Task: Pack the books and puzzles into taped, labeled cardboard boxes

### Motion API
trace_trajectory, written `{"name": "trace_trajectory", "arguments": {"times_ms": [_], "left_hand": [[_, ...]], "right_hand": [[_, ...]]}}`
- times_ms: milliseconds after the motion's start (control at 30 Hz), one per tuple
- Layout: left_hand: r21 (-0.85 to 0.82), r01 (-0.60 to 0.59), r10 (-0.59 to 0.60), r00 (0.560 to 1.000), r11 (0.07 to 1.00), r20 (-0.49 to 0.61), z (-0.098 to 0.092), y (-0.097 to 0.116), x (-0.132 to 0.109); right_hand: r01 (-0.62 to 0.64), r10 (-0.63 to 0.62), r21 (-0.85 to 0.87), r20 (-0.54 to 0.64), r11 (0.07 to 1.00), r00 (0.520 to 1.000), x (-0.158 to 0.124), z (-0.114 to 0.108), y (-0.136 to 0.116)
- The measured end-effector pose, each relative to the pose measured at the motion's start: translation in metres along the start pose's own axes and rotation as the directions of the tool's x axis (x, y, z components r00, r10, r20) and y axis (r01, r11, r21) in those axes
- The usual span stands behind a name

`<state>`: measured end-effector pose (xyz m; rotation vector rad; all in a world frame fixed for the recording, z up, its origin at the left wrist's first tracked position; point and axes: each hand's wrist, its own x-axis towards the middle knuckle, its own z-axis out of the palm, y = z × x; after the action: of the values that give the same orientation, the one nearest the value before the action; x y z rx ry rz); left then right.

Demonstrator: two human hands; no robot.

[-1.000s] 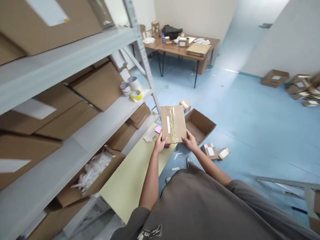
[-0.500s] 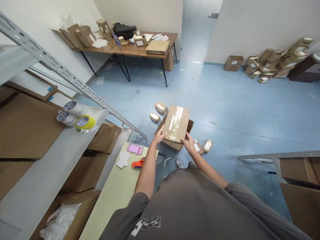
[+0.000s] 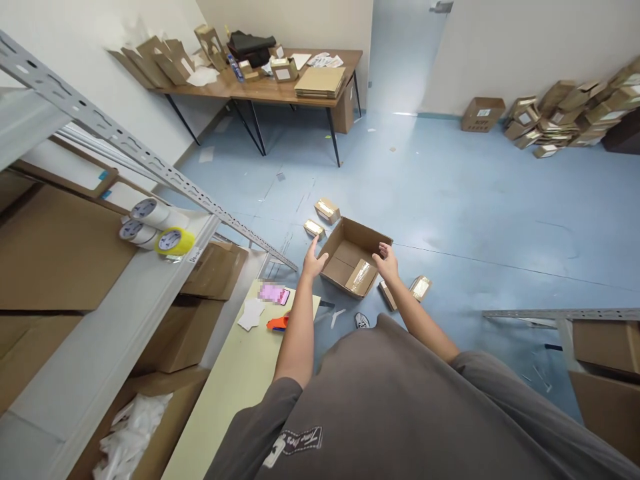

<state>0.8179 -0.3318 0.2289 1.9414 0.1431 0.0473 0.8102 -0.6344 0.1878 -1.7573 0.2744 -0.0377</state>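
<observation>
An open cardboard box (image 3: 371, 235) sits on the blue floor in front of me. Inside it lies a taped flat brown parcel (image 3: 361, 277), leaning against the near wall. My left hand (image 3: 313, 262) hovers over the box's left edge with fingers apart and nothing in it. My right hand (image 3: 387, 261) hangs above the box's right side, also open and empty. Neither hand touches the box or the parcel.
Small taped boxes (image 3: 327, 209) lie on the floor around the big box. A yellow-green table (image 3: 235, 387) with a pink phone (image 3: 273, 293) and an orange cutter (image 3: 277, 324) stands at my left. Grey shelving (image 3: 125, 293) holds tape rolls (image 3: 155, 223). A wooden desk (image 3: 270, 87) stands far back.
Both hands let go of the taped parcel; it dropped into the open box on the floor. My hands now hover open above the box.
</observation>
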Motion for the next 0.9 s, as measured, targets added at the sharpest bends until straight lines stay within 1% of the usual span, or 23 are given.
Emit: {"name": "trace_trajectory", "arguments": {"times_ms": [100, 200, 300, 400, 500, 600, 700, 767, 833, 900], "left_hand": [[-0.004, -0.001, 0.001, 1.000, 1.000, -0.031, -0.012, -0.001, -0.017], [-0.022, 0.002, -0.003, 0.997, 1.000, -0.082, -0.025, -0.005, -0.039], [-0.045, 0.036, -0.043, 0.984, 0.998, -0.172, -0.043, -0.013, -0.065], [-0.074, 0.077, -0.096, 0.950, 0.994, -0.297, -0.069, -0.022, -0.100], [-0.096, 0.103, -0.135, 0.891, 0.990, -0.433, -0.101, -0.033, -0.147], [-0.114, 0.126, -0.169, 0.815, 0.985, -0.555, -0.136, -0.043, -0.204], [-0.122, 0.146, -0.190, 0.715, 0.982, -0.673, -0.168, -0.055, -0.265], [-0.117, 0.152, -0.188, 0.647, 0.981, -0.739, -0.187, -0.062, -0.307], [-0.114, 0.155, -0.184, 0.589, 0.981, -0.787, -0.204, -0.069, -0.347], [-0.118, 0.157, -0.185, 0.541, 0.980, -0.820, -0.218, -0.074, -0.385]], "right_hand": [[0.057, -0.058, 0.014, 0.055, 0.998, 0.997, -0.006, 0.006, -0.018], [0.092, -0.093, 0.011, 0.121, 0.996, 0.988, -0.019, 0.019, -0.034], [0.141, -0.134, -0.016, 0.225, 0.990, 0.965, -0.035, 0.039, -0.048], [0.203, -0.178, -0.043, 0.331, 0.978, 0.927, -0.053, 0.067, -0.061], [0.266, -0.214, -0.063, 0.433, 0.962, 0.876, -0.077, 0.102, -0.072], [0.335, -0.261, -0.045, 0.533, 0.941, 0.805, -0.109, 0.142, -0.080], [0.387, -0.287, -0.016, 0.642, 0.922, 0.711, -0.148, 0.186, -0.086], [0.412, -0.292, 0.003, 0.711, 0.911, 0.639, -0.177, 0.215, -0.089], [0.443, -0.312, 0.039, 0.763, 0.896, 0.565, -0.208, 0.241, -0.092], [0.481, -0.352, 0.084, 0.791, 0.873, 0.501, -0.238, 0.262, -0.094]]}}
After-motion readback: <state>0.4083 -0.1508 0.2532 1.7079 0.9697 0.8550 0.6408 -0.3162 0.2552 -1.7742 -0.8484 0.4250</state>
